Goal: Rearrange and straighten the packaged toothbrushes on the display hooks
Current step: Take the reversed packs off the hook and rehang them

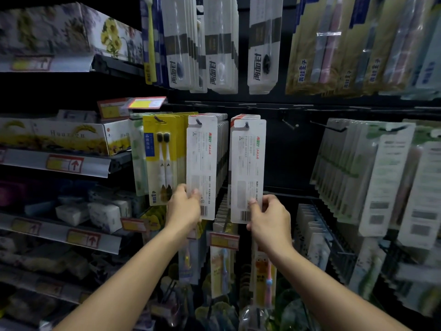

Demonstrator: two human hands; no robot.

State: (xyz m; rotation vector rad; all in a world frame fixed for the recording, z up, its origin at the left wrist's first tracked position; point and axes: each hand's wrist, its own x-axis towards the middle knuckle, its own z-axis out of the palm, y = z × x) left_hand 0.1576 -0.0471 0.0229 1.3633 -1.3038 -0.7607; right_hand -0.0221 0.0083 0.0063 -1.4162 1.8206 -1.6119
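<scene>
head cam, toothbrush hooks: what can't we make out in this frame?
- Packs behind the front white pack held by the left hand: only edges show, count unclear.
- Same behind the white pack that the right hand pinches.
- Both fronts face the shelf; the brushes are hidden.
- Small print on the backs: too small.
- Right-side green packs: blurred.
- Lower shelves: too dark.
</scene>
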